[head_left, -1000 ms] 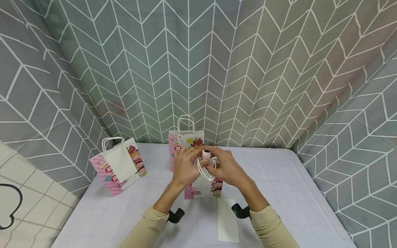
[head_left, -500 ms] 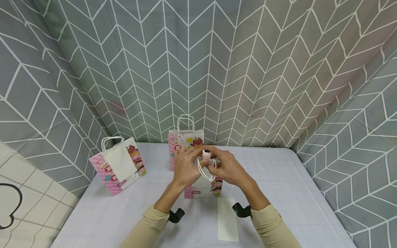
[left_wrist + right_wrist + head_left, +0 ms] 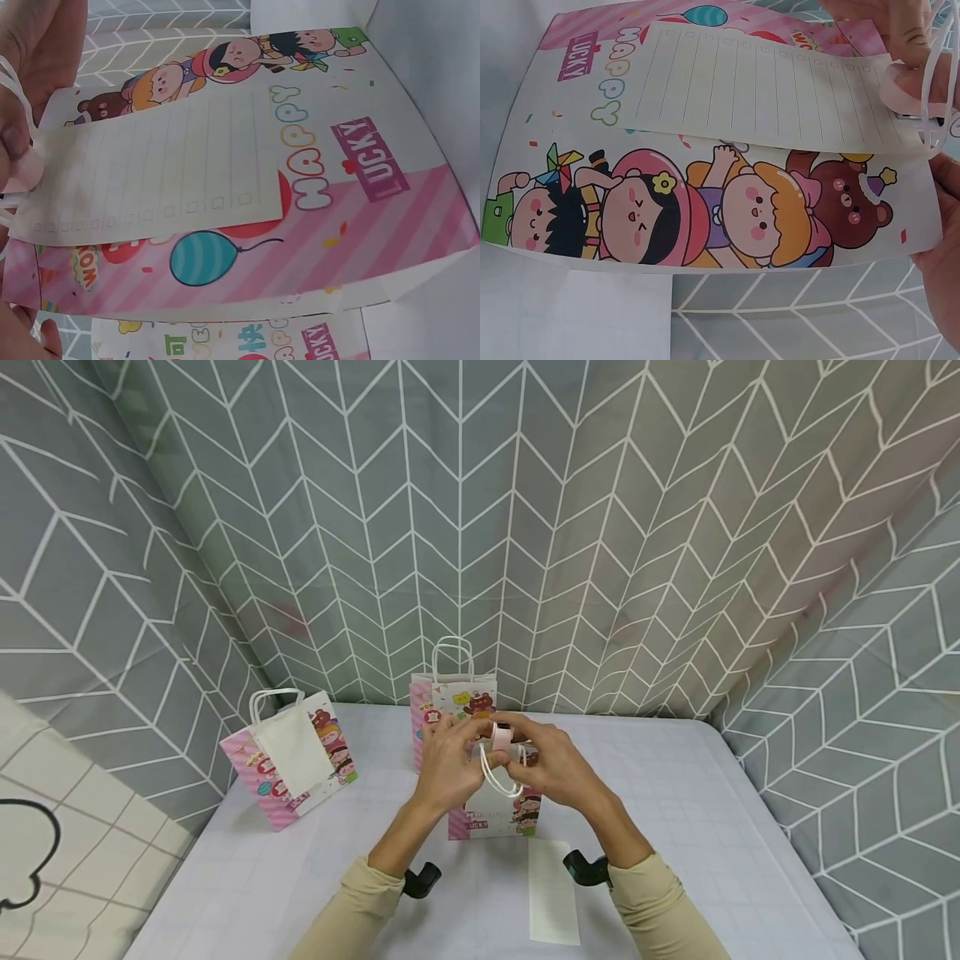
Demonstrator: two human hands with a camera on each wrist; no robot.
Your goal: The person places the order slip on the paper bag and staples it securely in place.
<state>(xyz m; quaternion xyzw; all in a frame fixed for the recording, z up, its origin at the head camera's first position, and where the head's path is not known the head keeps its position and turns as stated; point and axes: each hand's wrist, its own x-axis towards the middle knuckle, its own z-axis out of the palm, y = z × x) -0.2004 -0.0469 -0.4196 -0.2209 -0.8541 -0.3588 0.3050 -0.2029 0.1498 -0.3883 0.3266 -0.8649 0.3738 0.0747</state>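
Both hands meet at the top edge of a pink and white cartoon paper gift bag (image 3: 592, 180). Between them is a small pale pink stapler (image 3: 502, 737), its metal part showing in the right wrist view. My left hand (image 3: 450, 766) and right hand (image 3: 551, 766) both have fingers and thumb curled round it. A lined checklist sheet (image 3: 150, 172) lies against the bag's front, its top end at the stapler. The white twisted handle (image 3: 491, 777) loops down in front of the hands. Fingers hide much of the stapler and the bag's rim.
A second matching bag (image 3: 462, 700) stands upright behind the hands. On the left, another bag (image 3: 243, 768) leans at an angle with a blank-looking sheet (image 3: 298, 753) on its front. A loose paper strip (image 3: 552, 893) lies near the table's (image 3: 697, 827) front, between the forearms.
The hands, stapler and bag keep almost the same position. The head view has shifted slightly.
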